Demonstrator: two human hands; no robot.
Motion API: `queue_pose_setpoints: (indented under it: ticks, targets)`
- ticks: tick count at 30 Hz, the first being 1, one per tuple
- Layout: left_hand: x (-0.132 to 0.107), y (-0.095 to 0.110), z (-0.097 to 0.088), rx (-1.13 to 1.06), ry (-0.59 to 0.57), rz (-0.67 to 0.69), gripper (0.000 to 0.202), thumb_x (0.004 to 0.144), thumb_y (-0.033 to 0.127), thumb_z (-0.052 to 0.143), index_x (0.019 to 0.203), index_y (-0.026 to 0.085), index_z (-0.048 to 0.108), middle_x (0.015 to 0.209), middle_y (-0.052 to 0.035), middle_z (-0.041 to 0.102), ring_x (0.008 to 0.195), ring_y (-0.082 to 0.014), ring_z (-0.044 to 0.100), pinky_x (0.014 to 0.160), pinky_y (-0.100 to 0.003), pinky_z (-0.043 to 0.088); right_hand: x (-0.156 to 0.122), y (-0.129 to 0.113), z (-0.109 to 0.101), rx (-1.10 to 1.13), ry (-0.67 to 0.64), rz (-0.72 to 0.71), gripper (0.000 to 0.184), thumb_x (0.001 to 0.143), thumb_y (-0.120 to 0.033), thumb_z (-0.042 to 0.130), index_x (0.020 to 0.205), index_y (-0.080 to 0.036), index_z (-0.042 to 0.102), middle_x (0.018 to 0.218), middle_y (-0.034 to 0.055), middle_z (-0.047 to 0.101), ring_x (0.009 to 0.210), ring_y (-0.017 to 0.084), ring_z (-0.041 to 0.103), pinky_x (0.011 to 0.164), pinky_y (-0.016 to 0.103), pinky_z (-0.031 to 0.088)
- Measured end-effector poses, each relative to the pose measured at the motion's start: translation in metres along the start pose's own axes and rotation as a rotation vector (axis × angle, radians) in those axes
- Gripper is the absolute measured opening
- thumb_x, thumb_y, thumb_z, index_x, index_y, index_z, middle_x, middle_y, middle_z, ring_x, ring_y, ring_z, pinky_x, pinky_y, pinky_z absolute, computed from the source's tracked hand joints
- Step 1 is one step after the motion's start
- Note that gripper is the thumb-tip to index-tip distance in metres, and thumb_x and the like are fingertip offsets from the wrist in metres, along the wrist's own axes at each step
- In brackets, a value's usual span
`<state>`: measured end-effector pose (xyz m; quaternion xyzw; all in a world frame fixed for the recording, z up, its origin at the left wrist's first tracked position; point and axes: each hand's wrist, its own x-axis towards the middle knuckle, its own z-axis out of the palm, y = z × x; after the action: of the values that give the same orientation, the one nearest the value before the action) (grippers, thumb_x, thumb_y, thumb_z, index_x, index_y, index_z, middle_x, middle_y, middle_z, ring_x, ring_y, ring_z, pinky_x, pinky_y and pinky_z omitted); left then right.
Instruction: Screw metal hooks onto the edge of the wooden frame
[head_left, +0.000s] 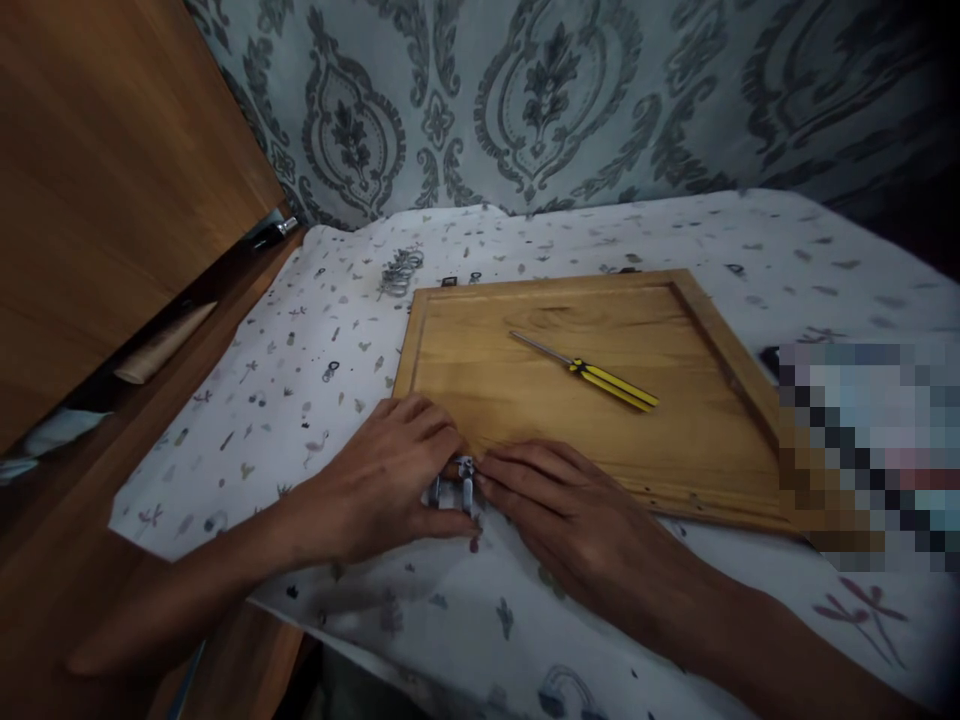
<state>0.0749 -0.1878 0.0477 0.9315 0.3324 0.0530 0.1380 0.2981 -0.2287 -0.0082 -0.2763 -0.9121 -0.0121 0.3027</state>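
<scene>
A flat wooden panel [525, 370] with a raised border lies on a patterned white cloth [315, 400]. Both hands meet at the panel's near edge. My left hand [382, 480] and my right hand [555, 505] have their fingers closed together on a small metal hinge [456, 488] set against that edge. A yellow-and-black screwdriver [592, 375] rests on the panel, beyond my right hand.
A heap of small metal parts [401, 270] lies on the cloth beyond the panel's far left corner. A wooden cabinet side [112, 170] rises at the left. A patterned wall covering [540, 100] hangs behind. A blurred patch covers the right edge.
</scene>
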Motion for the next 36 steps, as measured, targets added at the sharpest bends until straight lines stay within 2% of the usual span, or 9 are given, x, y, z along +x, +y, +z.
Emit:
queue_pose_setpoints:
  ticks: [8, 13, 18, 22, 25, 26, 28, 32, 36]
  targets:
    - [-0.001, -0.001, 0.003, -0.032, 0.021, 0.02, 0.045, 0.081, 0.055, 0.071, 0.101, 0.016, 0.06, 0.101, -0.0049, 0.061, 0.099, -0.0227, 0.051, 0.083, -0.037, 0.038, -0.003, 0.001, 0.002, 0.003, -0.002, -0.002, 0.028, 0.098, -0.009, 0.043, 0.112, -0.009, 0.068, 0.113, 0.0142, 0.073, 0.105, 0.026, 0.065, 0.089, 0.046, 0.057]
    - [0.002, -0.003, 0.004, -0.099, 0.021, 0.024, 0.045, 0.079, 0.055, 0.072, 0.097, 0.016, 0.061, 0.097, -0.0044, 0.061, 0.097, -0.0221, 0.051, 0.082, -0.035, 0.038, -0.003, 0.001, 0.001, 0.022, -0.01, -0.003, 0.027, 0.097, -0.008, 0.044, 0.112, -0.005, 0.067, 0.114, 0.0155, 0.073, 0.105, 0.028, 0.065, 0.09, 0.047, 0.057]
    - [0.006, -0.002, 0.004, -0.111, 0.022, 0.01, 0.041, 0.075, 0.052, 0.078, 0.089, 0.017, 0.062, 0.092, -0.0025, 0.061, 0.095, -0.0216, 0.052, 0.08, -0.034, 0.035, -0.004, -0.001, 0.003, 0.038, -0.016, 0.024, 0.03, 0.096, -0.008, 0.045, 0.117, -0.011, 0.066, 0.114, 0.0131, 0.073, 0.107, 0.026, 0.065, 0.09, 0.047, 0.057]
    - [0.008, -0.003, 0.004, -0.117, 0.006, 0.006, 0.042, 0.073, 0.052, 0.08, 0.088, 0.017, 0.062, 0.09, -0.0019, 0.06, 0.092, -0.0211, 0.052, 0.078, -0.033, 0.032, -0.004, -0.002, -0.008, 0.034, -0.005, 0.037, 0.032, 0.094, -0.004, 0.045, 0.12, -0.01, 0.063, 0.115, 0.012, 0.073, 0.109, 0.025, 0.066, 0.093, 0.043, 0.057]
    - [0.008, -0.004, 0.004, -0.133, -0.005, -0.004, 0.043, 0.075, 0.055, 0.077, 0.086, 0.017, 0.061, 0.088, -0.0011, 0.059, 0.091, -0.0203, 0.051, 0.077, -0.032, 0.031, -0.006, 0.006, -0.023, 0.019, 0.067, 0.135, 0.034, 0.094, -0.005, 0.046, 0.124, -0.016, 0.06, 0.12, 0.0109, 0.071, 0.112, 0.023, 0.066, 0.095, 0.04, 0.057]
    - [0.008, -0.004, 0.004, -0.139, -0.008, -0.005, 0.043, 0.075, 0.056, 0.076, 0.085, 0.017, 0.061, 0.087, -0.001, 0.059, 0.091, -0.0201, 0.051, 0.077, -0.032, 0.031, -0.006, 0.011, -0.028, -0.008, 0.112, 0.205, 0.032, 0.095, -0.008, 0.048, 0.123, -0.018, 0.061, 0.12, 0.0113, 0.07, 0.111, 0.023, 0.066, 0.094, 0.04, 0.057]
    - [0.008, -0.004, 0.003, -0.145, -0.012, -0.012, 0.043, 0.075, 0.055, 0.076, 0.083, 0.017, 0.06, 0.086, -0.0007, 0.058, 0.09, -0.0197, 0.05, 0.076, -0.032, 0.031, -0.008, 0.023, -0.036, -0.111, 0.098, 0.345, 0.026, 0.097, -0.016, 0.05, 0.12, -0.019, 0.062, 0.122, 0.0132, 0.068, 0.109, 0.026, 0.066, 0.091, 0.042, 0.058]
    - [0.009, -0.002, 0.0, -0.153, -0.045, -0.041, 0.041, 0.073, 0.051, 0.08, 0.082, 0.016, 0.06, 0.085, -0.0005, 0.058, 0.088, -0.0193, 0.05, 0.076, -0.031, 0.031, -0.007, 0.044, -0.043, -0.315, -0.098, 0.462, 0.027, 0.095, -0.025, 0.049, 0.115, -0.014, 0.063, 0.111, 0.0163, 0.069, 0.1, 0.033, 0.066, 0.08, 0.049, 0.056]
    - [0.008, -0.003, 0.001, -0.159, -0.021, -0.021, 0.041, 0.073, 0.051, 0.08, 0.083, 0.017, 0.06, 0.085, 0.0, 0.059, 0.087, -0.0188, 0.05, 0.075, -0.03, 0.031, -0.002, 0.051, -0.046, -0.422, -0.271, 0.523, 0.025, 0.096, -0.021, 0.042, 0.108, -0.016, 0.064, 0.105, 0.0147, 0.07, 0.096, 0.033, 0.064, 0.077, 0.046, 0.052]
